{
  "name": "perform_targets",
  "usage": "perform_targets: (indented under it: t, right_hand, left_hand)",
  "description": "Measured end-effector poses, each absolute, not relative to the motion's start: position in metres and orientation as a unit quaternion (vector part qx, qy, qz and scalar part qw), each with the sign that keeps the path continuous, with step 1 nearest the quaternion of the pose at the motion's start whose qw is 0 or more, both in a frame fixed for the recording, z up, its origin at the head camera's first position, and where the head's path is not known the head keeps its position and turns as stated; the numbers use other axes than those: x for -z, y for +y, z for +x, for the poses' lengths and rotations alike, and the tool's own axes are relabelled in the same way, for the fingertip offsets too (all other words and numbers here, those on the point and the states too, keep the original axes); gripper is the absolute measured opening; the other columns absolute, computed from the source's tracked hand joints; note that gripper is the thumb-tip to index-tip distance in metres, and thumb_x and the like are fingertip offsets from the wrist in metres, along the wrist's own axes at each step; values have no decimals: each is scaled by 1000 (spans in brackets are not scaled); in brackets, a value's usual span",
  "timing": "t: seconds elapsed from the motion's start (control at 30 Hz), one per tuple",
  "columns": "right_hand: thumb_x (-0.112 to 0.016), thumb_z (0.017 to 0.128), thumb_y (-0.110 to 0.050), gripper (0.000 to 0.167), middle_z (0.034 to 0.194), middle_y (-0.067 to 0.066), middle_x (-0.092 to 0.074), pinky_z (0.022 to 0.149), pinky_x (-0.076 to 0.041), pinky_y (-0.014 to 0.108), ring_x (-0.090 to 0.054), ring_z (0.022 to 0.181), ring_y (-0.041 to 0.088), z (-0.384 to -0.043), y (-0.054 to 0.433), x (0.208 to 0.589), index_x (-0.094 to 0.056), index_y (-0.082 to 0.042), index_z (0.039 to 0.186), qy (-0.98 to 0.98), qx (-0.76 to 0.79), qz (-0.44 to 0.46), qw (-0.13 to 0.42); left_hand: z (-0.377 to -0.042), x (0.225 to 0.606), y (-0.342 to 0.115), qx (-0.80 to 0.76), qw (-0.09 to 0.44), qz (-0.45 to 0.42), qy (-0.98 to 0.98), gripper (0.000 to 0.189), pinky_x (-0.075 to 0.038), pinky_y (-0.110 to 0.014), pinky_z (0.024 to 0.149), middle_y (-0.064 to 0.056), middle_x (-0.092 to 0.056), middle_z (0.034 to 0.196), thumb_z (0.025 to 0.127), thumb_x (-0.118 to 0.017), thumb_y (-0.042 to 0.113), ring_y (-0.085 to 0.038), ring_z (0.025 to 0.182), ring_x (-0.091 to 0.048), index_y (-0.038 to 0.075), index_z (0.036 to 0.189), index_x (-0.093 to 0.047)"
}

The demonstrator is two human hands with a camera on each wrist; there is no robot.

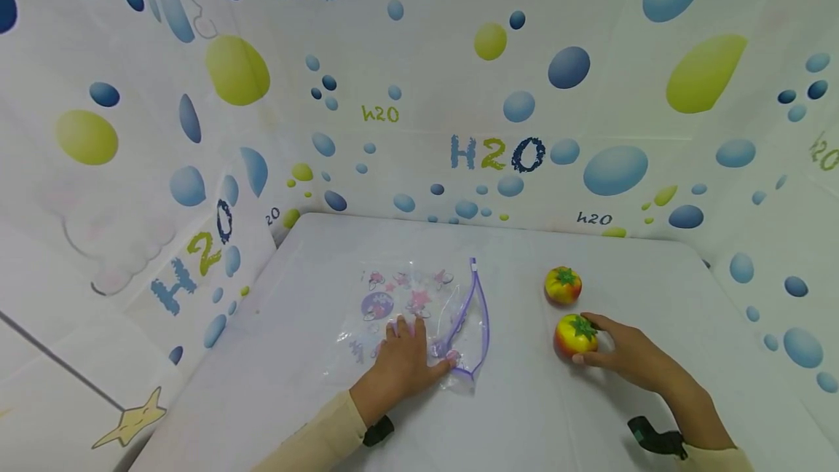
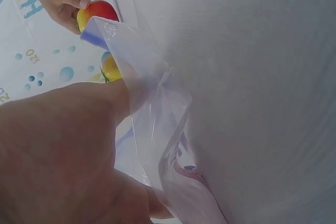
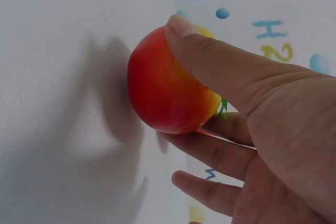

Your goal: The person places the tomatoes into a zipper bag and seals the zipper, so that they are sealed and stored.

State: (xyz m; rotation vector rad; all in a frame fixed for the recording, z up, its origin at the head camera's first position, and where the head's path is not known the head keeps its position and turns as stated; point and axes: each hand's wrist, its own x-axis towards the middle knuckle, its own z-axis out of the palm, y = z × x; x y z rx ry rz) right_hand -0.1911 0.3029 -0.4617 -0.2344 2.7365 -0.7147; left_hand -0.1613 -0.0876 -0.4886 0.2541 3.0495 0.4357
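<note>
A clear zip bag [image 1: 383, 304] with pink and purple prints and a purple zip edge lies flat on the table. My left hand [image 1: 403, 361] rests on it, fingers spread and thumb at the opening; clear film overlaps the thumb in the left wrist view. To the right, my right hand [image 1: 629, 357] holds a red-and-yellow toy tomato [image 3: 168, 87] with a green leafy top between thumb and fingers. Just beyond it sits a second, similar toy tomato [image 1: 562, 285], untouched.
The white table [image 1: 295, 268] carries the bag and both toy tomatoes. Behind it and along the sides hang white sheets [image 1: 432, 79] printed with blue and green drops and H2O lettering. A yellow star print [image 1: 134, 417] shows at the lower left.
</note>
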Motion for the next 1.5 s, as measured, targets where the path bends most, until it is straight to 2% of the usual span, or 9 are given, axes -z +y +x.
perform_targets:
  t: [1.0,1.23,1.5]
  right_hand:
    - [-82,87,-57,92,156,25,-52,108,-45,68,-51,141,48,-198,254,469,-49,-5,155,940,288,-140,119]
    - [-82,88,-53,86,154,23,-55,110,-44,67,-52,140,46,-200,236,472,-52,-3,152,936,292,-165,104]
    - [-83,88,-52,86,155,19,-55,114,-40,65,-50,144,43,-206,217,478,-51,-7,154,934,297,-173,97]
  left_hand:
    - [-160,489,-88,-141,23,83,986,102,-51,-67,101,-44,-44,150,91,-66,72,-62,139,-45,-9,150,-45]
    - [-161,490,-88,-141,25,83,986,102,-51,-67,101,-43,-44,150,90,-66,72,-62,139,-45,-9,149,-45]
    - [-161,491,-89,-146,42,77,985,103,-49,-68,105,-42,-42,153,91,-66,72,-62,142,-42,-8,152,-44]
